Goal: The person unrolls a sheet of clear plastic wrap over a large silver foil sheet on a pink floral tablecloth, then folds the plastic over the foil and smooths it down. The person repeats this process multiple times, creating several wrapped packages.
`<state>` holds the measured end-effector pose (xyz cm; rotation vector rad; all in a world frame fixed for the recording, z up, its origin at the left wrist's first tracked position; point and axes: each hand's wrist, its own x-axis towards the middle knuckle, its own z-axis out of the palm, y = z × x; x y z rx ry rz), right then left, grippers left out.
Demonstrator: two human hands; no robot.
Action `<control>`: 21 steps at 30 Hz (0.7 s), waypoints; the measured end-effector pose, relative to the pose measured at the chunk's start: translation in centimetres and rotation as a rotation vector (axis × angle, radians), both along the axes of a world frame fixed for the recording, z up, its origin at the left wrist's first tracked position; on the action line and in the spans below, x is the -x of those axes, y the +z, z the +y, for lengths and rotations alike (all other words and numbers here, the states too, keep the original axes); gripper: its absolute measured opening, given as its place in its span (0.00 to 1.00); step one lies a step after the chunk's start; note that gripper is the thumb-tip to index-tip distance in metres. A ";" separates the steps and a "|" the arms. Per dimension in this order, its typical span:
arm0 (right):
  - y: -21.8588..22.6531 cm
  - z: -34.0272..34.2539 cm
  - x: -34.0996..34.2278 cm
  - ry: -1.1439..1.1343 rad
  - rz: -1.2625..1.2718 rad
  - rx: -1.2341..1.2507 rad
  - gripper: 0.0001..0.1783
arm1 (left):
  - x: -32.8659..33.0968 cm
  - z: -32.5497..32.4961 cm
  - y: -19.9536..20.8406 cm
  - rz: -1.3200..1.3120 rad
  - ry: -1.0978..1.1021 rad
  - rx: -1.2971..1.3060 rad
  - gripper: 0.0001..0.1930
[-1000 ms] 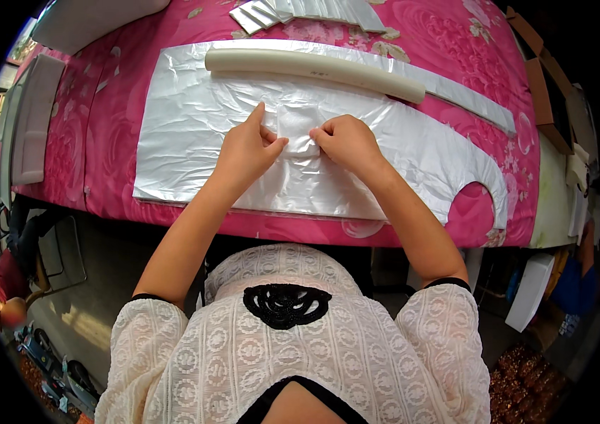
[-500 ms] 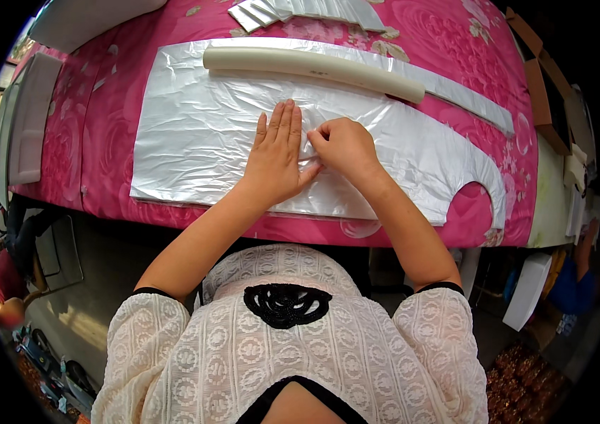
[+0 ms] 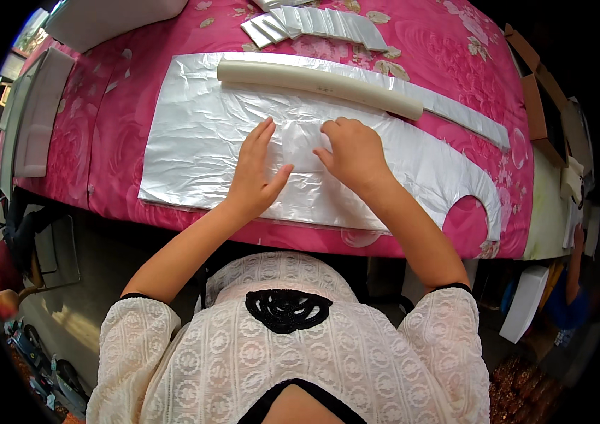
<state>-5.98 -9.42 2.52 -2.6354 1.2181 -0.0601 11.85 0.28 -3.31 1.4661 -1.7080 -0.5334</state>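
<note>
Silver sheet (image 3: 194, 134): crinkled, foil-like, cut with one straight long side and a half-round notch near its right end; it lies flat along the near edge of the surface (image 3: 120, 85), which is covered by a pink flowered cloth. A small, paler square patch (image 3: 301, 143) sits on the sheet near its middle, between the two hands. A cream roll (image 3: 318, 83) rests across the sheet's far side, running from upper left toward the right. Folded silver pieces (image 3: 321, 21) lie near the far edge of the surface, partly cut off by the frame.

Whether the patch is a separate piece or a fold of the sheet cannot be told. The surface's far corners bend into the dark rim.

Left hand (image 3: 256, 173): open, fingers straight and together, palm flat on the sheet, fingertips at the patch's left edge. Right hand (image 3: 351, 150): fingers curled under, knuckles up, pressing on the patch's right edge; whether it pinches the material is hidden.
</note>
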 end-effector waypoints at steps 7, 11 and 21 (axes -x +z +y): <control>-6.8 3.0 -5.0 0.160 -0.312 0.149 0.39 | -3.9 10.0 1.7 0.620 0.073 -0.867 0.11; -5.9 10.3 -7.7 0.178 -0.392 -0.196 0.42 | -3.6 14.4 2.2 0.926 0.296 -1.162 0.18; -2.3 8.6 -5.6 0.735 -0.293 -0.187 0.13 | -4.5 11.4 5.9 0.127 0.146 -0.713 0.07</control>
